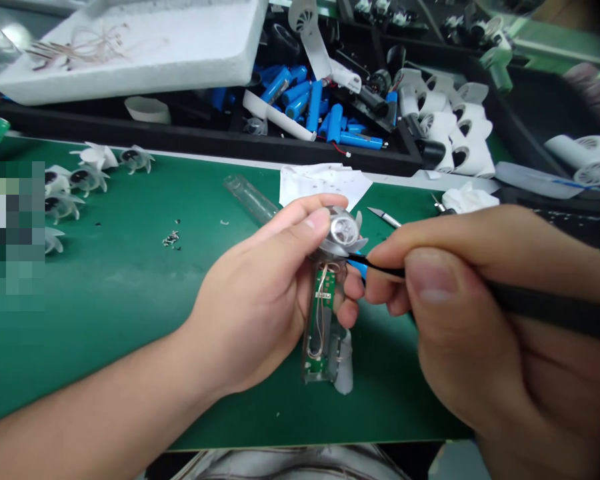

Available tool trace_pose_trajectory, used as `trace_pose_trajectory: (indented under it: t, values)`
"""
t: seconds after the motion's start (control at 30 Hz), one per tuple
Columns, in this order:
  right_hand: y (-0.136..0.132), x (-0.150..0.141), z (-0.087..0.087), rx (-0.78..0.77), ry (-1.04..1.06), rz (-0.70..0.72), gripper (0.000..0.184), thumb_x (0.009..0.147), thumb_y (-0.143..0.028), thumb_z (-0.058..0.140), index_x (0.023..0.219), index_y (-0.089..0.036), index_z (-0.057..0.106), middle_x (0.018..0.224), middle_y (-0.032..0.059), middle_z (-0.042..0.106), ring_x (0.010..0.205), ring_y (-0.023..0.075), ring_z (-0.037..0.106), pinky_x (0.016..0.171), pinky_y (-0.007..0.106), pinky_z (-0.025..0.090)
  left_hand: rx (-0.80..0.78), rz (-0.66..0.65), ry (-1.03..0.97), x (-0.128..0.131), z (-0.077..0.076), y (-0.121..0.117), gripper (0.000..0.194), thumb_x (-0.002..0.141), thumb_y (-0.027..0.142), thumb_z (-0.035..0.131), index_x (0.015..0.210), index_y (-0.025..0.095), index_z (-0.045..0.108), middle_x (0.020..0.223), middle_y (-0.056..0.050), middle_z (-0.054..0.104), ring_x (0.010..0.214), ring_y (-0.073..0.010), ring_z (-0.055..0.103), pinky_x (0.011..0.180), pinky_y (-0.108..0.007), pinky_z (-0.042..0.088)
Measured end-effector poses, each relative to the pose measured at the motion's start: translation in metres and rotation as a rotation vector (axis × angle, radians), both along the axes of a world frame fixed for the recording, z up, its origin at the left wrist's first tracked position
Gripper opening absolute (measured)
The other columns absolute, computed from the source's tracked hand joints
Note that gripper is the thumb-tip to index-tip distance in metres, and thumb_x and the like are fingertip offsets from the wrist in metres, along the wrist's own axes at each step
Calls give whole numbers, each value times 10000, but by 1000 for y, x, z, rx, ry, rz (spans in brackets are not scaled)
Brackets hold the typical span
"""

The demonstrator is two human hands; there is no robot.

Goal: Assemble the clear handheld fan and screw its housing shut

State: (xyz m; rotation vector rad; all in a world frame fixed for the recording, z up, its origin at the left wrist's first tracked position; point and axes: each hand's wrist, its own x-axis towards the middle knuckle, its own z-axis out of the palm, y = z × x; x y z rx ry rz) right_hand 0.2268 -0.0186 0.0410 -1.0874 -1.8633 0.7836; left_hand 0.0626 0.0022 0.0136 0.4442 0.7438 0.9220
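My left hand (260, 293) grips a small handheld fan (330, 300) with a clear body, holding it upright over the mat. A green circuit board (321, 327) with thin wires sits exposed inside the body, and a grey-white fan rotor (343, 230) stands at its top. My right hand (460, 320) is pinched around a slim black tool (545, 307), whose thin tip reaches the rotor's lower edge. My left fingers hide part of the body, and a small blue part shows behind them.
A green work mat (120, 320) holds several rotors (65, 193), small dark parts (171, 238), a clear tube (250, 199), white paper (325, 183) and a craft knife (384, 216). Behind it, a black tray holds blue batteries (300, 100) and white fan housings (445, 127).
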Motion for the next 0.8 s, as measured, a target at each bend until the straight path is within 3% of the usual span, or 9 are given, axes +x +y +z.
trace_pose_trajectory:
  t: [0.07, 0.13, 0.27, 0.37, 0.53, 0.63, 0.7, 0.8]
  values:
    - [2, -5, 1, 247, -108, -7, 246, 984, -103, 544, 1012, -318, 660, 824, -32, 700, 674, 127, 629, 548, 273, 436, -18, 13, -5, 0, 1, 1, 201, 1019, 270, 430, 1129, 211, 587, 821, -61, 653, 563, -146, 605, 539, -229, 506]
    - [4, -9, 1, 334, -192, -35, 249, 969, -86, 521, 987, -297, 653, 732, -35, 678, 619, 128, 617, 547, 255, 474, -24, 29, -16, -1, 2, 2, 185, 1016, 247, 432, 1126, 206, 574, 819, -65, 655, 569, -144, 603, 542, -230, 517]
    - [4, -12, 0, 212, -245, -43, 240, 966, -141, 488, 823, -278, 625, 673, -40, 654, 589, 138, 641, 643, 249, 586, -16, 46, -44, -1, 2, 1, 177, 1008, 207, 427, 1113, 202, 569, 795, -47, 640, 554, -133, 591, 528, -219, 516]
    - [4, -10, -3, 164, -224, -10, 247, 957, -152, 502, 756, -263, 593, 665, -33, 650, 573, 139, 646, 641, 241, 594, -20, 55, -52, -2, 3, 0, 187, 1004, 194, 418, 1116, 201, 567, 809, -51, 645, 550, -136, 596, 515, -216, 511]
    - [8, -9, -11, 211, -216, 76, 251, 943, -108, 485, 743, -255, 521, 664, -28, 642, 607, 144, 630, 641, 246, 581, -44, 80, -85, -1, 4, -1, 196, 995, 182, 423, 1118, 203, 573, 867, -66, 666, 603, -152, 649, 524, -206, 510]
    - [5, -10, -10, 182, -179, 95, 208, 966, -109, 482, 836, -251, 562, 704, -32, 674, 651, 131, 645, 696, 246, 575, -31, 56, -113, -3, 3, -2, 187, 999, 199, 422, 1127, 207, 558, 870, -63, 664, 592, -147, 638, 519, -204, 501]
    - [-1, -12, -7, 123, -110, 29, 178, 998, -145, 475, 930, -256, 596, 730, -33, 689, 667, 130, 654, 714, 256, 571, 3, 25, -126, -4, 2, -4, 187, 1002, 225, 421, 1145, 211, 540, 862, -66, 663, 587, -150, 624, 531, -216, 501]
    - [-11, -17, -4, 44, -19, -178, 188, 1036, -246, 469, 950, -289, 632, 770, -25, 700, 678, 152, 657, 647, 284, 554, 47, -3, -105, -5, 0, -6, 217, 1007, 267, 410, 1189, 226, 522, 847, -68, 660, 604, -161, 604, 553, -236, 496]
